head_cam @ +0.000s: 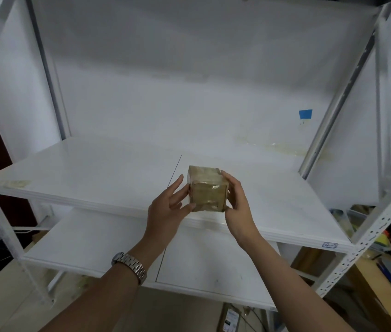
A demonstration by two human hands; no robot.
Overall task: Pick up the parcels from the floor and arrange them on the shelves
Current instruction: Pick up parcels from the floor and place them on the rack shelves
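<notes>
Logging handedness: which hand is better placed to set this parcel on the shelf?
Probably the right hand: its fingers curl round the parcel, while the left hand only touches its side with straighter fingers.

Parcel (207, 192) underside hidden; shelf label (330, 245) illegible; right clutter (378, 238) blurred.

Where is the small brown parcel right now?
Head view, near centre: the parcel is between the left hand and right hand, over the front edge of the white shelf.
</notes>
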